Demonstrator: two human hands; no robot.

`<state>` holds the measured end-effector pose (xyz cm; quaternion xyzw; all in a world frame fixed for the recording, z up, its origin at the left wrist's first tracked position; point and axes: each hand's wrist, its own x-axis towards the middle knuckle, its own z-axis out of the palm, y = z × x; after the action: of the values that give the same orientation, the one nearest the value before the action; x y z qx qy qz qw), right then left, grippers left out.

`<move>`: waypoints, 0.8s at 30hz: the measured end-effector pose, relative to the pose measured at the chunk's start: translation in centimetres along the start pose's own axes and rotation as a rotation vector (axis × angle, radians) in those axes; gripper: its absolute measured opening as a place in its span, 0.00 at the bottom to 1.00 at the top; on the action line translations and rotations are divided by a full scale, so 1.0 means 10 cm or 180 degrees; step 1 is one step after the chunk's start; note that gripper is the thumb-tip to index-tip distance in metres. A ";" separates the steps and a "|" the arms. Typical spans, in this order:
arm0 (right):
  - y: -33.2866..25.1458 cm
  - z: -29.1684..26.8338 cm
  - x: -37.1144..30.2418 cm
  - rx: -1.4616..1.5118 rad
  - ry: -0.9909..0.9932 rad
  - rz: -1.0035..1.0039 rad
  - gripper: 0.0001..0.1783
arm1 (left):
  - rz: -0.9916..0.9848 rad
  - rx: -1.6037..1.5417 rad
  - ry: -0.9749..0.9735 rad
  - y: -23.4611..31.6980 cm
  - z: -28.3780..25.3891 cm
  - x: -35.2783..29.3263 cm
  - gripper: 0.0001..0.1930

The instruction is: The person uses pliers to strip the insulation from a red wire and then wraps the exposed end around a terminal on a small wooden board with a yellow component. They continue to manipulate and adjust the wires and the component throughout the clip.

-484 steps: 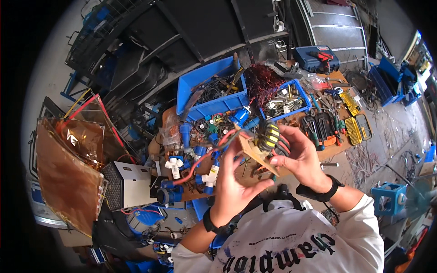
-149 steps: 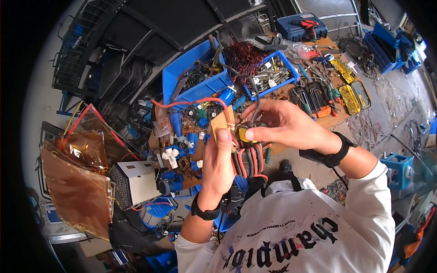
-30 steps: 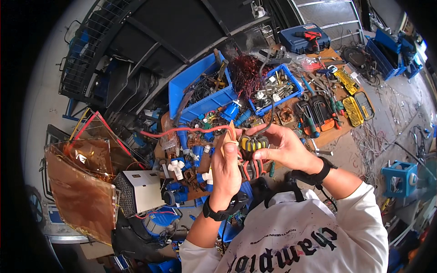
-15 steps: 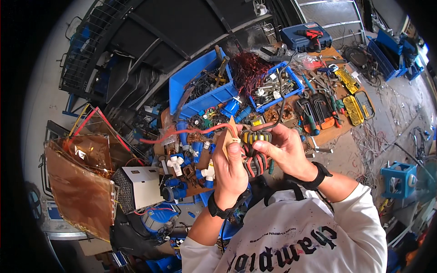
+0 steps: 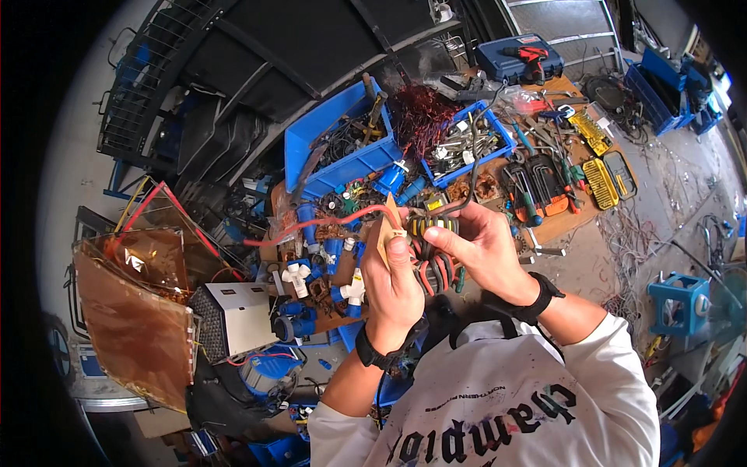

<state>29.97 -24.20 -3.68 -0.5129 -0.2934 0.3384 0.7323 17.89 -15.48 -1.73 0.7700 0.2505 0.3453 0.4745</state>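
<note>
A ring-shaped coil [image 5: 437,275], wound with thick red and black wire over a yellow-and-black core, is held up in front of my chest between both hands. My left hand [image 5: 395,292] pinches it from the left, thumb up, along with a small tan board [image 5: 391,226]. My right hand [image 5: 492,253] grips the coil's upper right side, its thumb pressed on the black turns. From the board a loose red wire [image 5: 323,223] sticks out leftward over the bench. A black wire [image 5: 476,167] rises from beside my right fingers. The coil's underside is hidden.
On the bench [image 5: 572,222] behind the coil are a blue bin [image 5: 334,167] of cables and tools, a blue tray [image 5: 436,175] of metal parts, pliers and a yellow bit case [image 5: 601,185]. A red drill [image 5: 535,62] rests on a blue case. White-and-blue fittings [image 5: 296,276] lie left.
The view has shifted slightly. Both hands keep their hold on the coil, and my right thumb sits a little more to the left on its windings.
</note>
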 end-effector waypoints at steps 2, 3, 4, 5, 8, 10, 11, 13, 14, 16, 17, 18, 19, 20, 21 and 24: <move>-0.02 0.00 0.01 0.0044 -0.0026 0.0091 0.15 | 0.0077 0.0163 0.0011 -0.01 0.00 -0.01 0.30; -0.02 0.01 0.01 0.0056 -0.0005 0.0061 0.15 | 0.0114 0.0259 0.0015 -0.01 -0.01 -0.01 0.30; -0.01 0.02 0.02 0.0069 0.0016 0.0030 0.15 | 0.0151 0.0355 0.0020 -0.01 -0.01 0.00 0.31; 0.00 0.02 0.03 0.0081 0.0037 -0.0001 0.15 | 0.0238 0.0457 0.0018 -0.02 -0.01 0.00 0.31; 0.08 -0.01 0.04 0.0038 -0.0005 0.0093 0.16 | 0.0451 0.0692 0.0006 -0.03 -0.02 0.00 0.32; 0.05 0.00 0.03 0.0052 -0.0017 0.0040 0.16 | 0.0529 0.0739 -0.0034 -0.04 -0.02 -0.02 0.33; 0.04 0.00 0.03 0.0060 -0.0023 0.0013 0.16 | 0.0541 0.0705 -0.0034 -0.05 -0.02 -0.02 0.33; 0.05 -0.01 0.03 0.0021 -0.0063 0.0012 0.17 | 0.0570 0.0651 -0.0034 -0.05 -0.03 -0.03 0.33; 0.05 -0.01 0.03 0.0001 -0.0083 0.0011 0.17 | 0.0663 0.0672 -0.0032 -0.07 -0.04 -0.04 0.34; -0.03 -0.01 0.01 0.0102 -0.0232 0.0007 0.18 | 0.0878 0.0725 0.0003 -0.09 -0.06 -0.02 0.34; -0.06 -0.02 0.01 0.0152 -0.0308 0.0005 0.19 | 0.0743 0.0581 -0.0013 -0.09 -0.08 -0.01 0.37; -0.04 -0.04 0.00 0.0027 -0.0414 -0.0147 0.21 | 0.0587 0.0429 -0.0050 -0.10 -0.09 -0.04 0.39; -0.04 -0.04 -0.02 0.0129 -0.0436 -0.0184 0.21 | 0.0429 0.0277 -0.0086 -0.11 -0.10 -0.06 0.41; -0.06 -0.04 -0.04 0.0231 -0.0459 -0.0220 0.22 | 0.0290 0.0001 -0.0133 -0.06 -0.10 -0.07 0.42; -0.10 -0.03 -0.04 0.0332 -0.0495 -0.0269 0.22 | 0.0238 -0.0165 -0.0173 -0.03 -0.10 -0.07 0.42; -0.21 -0.19 -0.03 0.0470 -0.0999 -0.0025 0.27 | -0.0019 -0.0521 -0.0294 0.14 -0.11 -0.10 0.41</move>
<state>31.68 -25.97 -2.23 -0.3974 -0.3805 0.4322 0.7145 16.52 -16.17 -0.37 0.7430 0.2016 0.3274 0.5478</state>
